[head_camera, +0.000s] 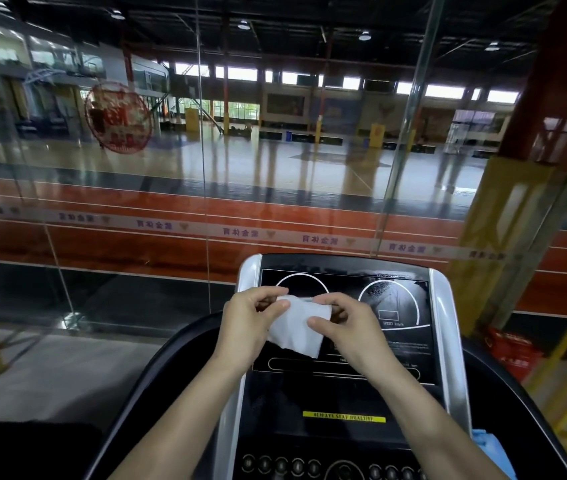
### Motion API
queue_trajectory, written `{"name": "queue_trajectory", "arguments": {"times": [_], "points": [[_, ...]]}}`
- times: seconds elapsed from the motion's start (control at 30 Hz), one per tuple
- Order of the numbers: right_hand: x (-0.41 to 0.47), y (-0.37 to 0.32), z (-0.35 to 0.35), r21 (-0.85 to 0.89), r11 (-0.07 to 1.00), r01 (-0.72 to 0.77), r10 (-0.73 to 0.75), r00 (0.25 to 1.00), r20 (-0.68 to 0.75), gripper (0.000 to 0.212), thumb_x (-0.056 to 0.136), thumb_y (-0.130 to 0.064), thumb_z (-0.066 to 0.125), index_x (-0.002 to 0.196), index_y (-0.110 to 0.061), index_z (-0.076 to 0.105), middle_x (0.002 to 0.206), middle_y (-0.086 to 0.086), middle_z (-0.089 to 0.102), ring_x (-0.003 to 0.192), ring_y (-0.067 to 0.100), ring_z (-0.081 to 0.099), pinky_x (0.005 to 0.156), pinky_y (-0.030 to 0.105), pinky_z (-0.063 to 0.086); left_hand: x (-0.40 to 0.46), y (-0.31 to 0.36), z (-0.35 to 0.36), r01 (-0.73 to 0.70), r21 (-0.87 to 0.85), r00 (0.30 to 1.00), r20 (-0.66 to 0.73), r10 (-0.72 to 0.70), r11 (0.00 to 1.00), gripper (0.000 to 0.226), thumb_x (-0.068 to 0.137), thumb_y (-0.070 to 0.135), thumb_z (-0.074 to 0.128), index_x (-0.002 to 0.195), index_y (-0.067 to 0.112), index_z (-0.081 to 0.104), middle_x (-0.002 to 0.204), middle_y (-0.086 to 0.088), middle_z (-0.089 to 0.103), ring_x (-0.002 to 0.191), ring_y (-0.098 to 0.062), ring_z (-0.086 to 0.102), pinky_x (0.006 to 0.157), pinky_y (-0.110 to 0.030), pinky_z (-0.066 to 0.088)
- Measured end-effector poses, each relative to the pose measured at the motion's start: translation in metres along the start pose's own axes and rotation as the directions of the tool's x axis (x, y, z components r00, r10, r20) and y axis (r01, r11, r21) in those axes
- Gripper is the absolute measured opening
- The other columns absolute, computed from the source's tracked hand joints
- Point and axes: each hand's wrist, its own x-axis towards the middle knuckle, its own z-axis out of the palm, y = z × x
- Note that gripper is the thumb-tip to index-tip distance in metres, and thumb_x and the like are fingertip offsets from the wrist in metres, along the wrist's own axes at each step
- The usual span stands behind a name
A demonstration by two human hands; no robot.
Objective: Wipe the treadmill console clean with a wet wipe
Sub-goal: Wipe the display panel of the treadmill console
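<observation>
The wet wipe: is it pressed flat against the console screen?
No. Both the left hand and right hand hold the wet wipe up in front of the console.

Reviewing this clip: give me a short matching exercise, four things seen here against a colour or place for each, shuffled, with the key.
Things:
1. wet wipe
2. warning strip
3. console side rails
4. round buttons

Descriptions:
A. silver, flanking the dark display
B. white, held between the left hand and right hand
C. yellow with dark lettering, below the display
D. a row at the bottom edge of the view

Pairs: 1-B, 2-C, 3-A, 4-D
</observation>
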Motion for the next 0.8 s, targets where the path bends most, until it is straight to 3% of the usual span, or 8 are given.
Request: {"name": "queue_trajectory", "arguments": {"times": [0.13,0.23,0.3,0.47,0.57,0.63,0.73,0.8], "points": [[0.005,0.0,-0.005,-0.09,0.993,0.07,-0.072,0.997,-0.012,0.007,0.091,-0.03,0.08,0.088,-0.034,0.076,0.105,-0.005,0.062,0.101,0.01,0.062,0.094,0.032,0.048,0.003,-0.003,0.001,-0.051,0.179,0.999,0.002,0.051,0.982,0.013,0.093,0.022,0.076,0.084,0.032,0.076,0.091,0.01,0.069,0.083,0.001,0.06,0.078,-0.015,0.045],[0.007,-0.002,-0.005,0.178,0.984,0.008,-0.011,1.0,0.016,0.004,0.096,-0.026,0.075,0.093,-0.026,0.078,0.105,0.001,0.076,0.102,0.017,0.071,0.097,0.047,0.053,0.008,-0.001,0.002,0.013,0.074,0.999,0.043,-0.016,0.997,0.014,0.094,0.019,0.074,0.081,0.024,0.074,0.087,0.009,0.076,0.084,-0.002,0.068,0.082,-0.02,0.049],[0.005,-0.005,-0.002,0.335,0.941,-0.039,0.021,0.998,0.058,0.008,0.098,-0.018,0.072,0.102,-0.019,0.079,0.104,0.007,0.08,0.102,0.024,0.075,0.095,0.047,0.057,0.01,-0.001,0.003,0.033,0.015,0.998,0.052,-0.034,0.999,0.013,0.095,0.02,0.073,0.083,0.02,0.074,0.087,0.007,0.077,0.087,-0.006,0.072,0.084,-0.022,0.051],[0.007,-0.005,0.01,0.467,0.861,-0.203,0.132,0.975,0.181,0.018,0.096,-0.01,0.071,0.112,-0.006,0.079,0.11,0.016,0.079,0.108,0.034,0.075,0.097,0.046,0.058,0.017,-0.01,0.0,0.048,0.0,0.998,0.028,-0.048,0.999,0.014,0.096,0.024,0.073,0.082,0.022,0.074,0.086,0.009,0.078,0.088,-0.006,0.072,0.088,-0.028,0.054],[0.022,-0.001,0.014,0.34,0.927,-0.156,0.144,0.988,0.058,0.012,0.096,-0.016,0.073,0.102,-0.009,0.08,0.1,0.016,0.08,0.098,0.038,0.075,0.085,0.047,0.057,0.021,-0.018,-0.007,-0.004,0.137,1.0,0.021,0.001,0.991,0.011,0.094,0.025,0.073,0.083,0.026,0.074,0.085,0.013,0.075,0.084,-0.004,0.068,0.081,-0.025,0.052],[0.036,-0.003,0.017,0.158,0.986,-0.05,0.067,0.993,-0.102,0.018,0.094,-0.024,0.071,0.094,-0.006,0.073,0.092,0.02,0.076,0.086,0.039,0.07,0.075,0.041,0.052,0.024,-0.028,-0.016,-0.108,0.349,0.992,-0.021,0.124,0.931,0.002,0.095,0.027,0.073,0.095,0.029,0.073,0.099,0.016,0.072,0.095,-0.009,0.065,0.086,-0.033,0.052],[0.051,-0.013,0.022,-0.233,0.967,0.101,-0.181,0.918,-0.353,0.015,0.096,-0.024,0.065,0.086,-0.016,0.059,0.079,0.015,0.07,0.075,0.037,0.063,0.065,0.041,0.046,0.032,-0.044,-0.027,-0.2,0.644,0.965,-0.002,0.262,0.738,0.027,0.099,0.027,0.067,0.126,0.028,0.068,0.136,0.008,0.063,0.125,-0.02,0.056,0.1,-0.039,0.041],[0.055,-0.016,0.034,-0.469,0.85,0.239,-0.413,0.855,-0.313,0.015,0.093,-0.005,0.067,0.105,-0.014,0.068,0.091,0.017,0.076,0.078,0.039,0.069,0.064,0.042,0.054,0.036,-0.05,-0.029,-0.201,0.719,0.972,0.063,0.226,0.665,0.042,0.104,0.028,0.058,0.146,0.024,0.055,0.158,0.003,0.047,0.143,-0.022,0.043,0.113,-0.043,0.032]]}}
